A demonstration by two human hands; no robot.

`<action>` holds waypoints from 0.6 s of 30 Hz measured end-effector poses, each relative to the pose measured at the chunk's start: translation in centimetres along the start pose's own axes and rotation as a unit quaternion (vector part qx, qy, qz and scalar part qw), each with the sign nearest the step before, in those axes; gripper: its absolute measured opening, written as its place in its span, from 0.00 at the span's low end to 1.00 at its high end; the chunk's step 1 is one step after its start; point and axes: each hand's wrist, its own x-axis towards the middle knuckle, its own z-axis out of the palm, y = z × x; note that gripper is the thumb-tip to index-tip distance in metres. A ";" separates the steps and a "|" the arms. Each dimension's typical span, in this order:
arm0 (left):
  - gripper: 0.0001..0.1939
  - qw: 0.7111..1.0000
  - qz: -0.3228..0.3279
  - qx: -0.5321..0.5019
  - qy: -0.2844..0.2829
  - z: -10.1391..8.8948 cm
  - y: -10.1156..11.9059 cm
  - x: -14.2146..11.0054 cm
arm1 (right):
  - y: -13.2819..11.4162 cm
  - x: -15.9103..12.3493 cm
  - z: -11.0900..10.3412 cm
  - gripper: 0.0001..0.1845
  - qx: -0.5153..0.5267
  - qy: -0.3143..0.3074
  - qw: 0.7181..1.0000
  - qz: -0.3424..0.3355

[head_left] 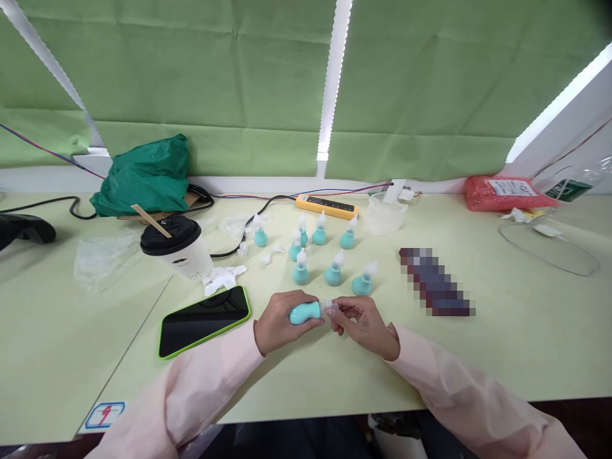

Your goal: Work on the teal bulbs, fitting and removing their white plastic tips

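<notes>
My left hand (283, 319) is wrapped round a turquoise squeeze bulb (305, 312), which lies sideways with its open end to the right. At that end, my right hand (366, 325) pinches a small clear plastic tip (329, 308), which touches or nearly touches the bulb's neck. Beyond my hands stand several turquoise bulbs with clear pointed tips, among them one in front (333, 273), one at the right (364, 284) and one at the far left (260, 236). Small clear pieces (266, 258) lie beside them.
A phone with a green edge (205, 322) and a lidded paper cup (189, 258) stand left. Behind are a yellow power strip (327, 206), a green bag (146, 175) and black cables. A blurred dark object (437, 284) and a red package (500, 193) lie right.
</notes>
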 end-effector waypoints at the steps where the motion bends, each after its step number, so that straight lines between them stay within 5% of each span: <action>1: 0.12 1.000 0.008 0.010 -0.004 0.0 -0.1 0.0 | 0.0 0.0 0.0 0.13 0.005 -0.008 1.000 0.013; 6: 0.12 1.000 -0.004 0.024 -0.007 0.2 0.4 0.1 | -0.3 0.2 0.2 0.13 0.073 -0.004 0.997 0.028; 11: 0.24 0.999 0.036 -0.036 0.011 -1.1 1.5 0.4 | -0.7 0.2 -0.1 0.06 0.087 0.137 0.985 -0.051; 15: 0.14 0.986 0.004 0.036 0.164 -4.0 -1.1 1.9 | -0.4 0.3 -0.7 0.04 0.078 0.166 0.973 -0.138; 18: 0.12 0.965 -0.032 0.229 0.127 -5.3 -4.6 3.7 | -0.6 0.4 -0.7 0.05 0.093 0.138 0.977 -0.133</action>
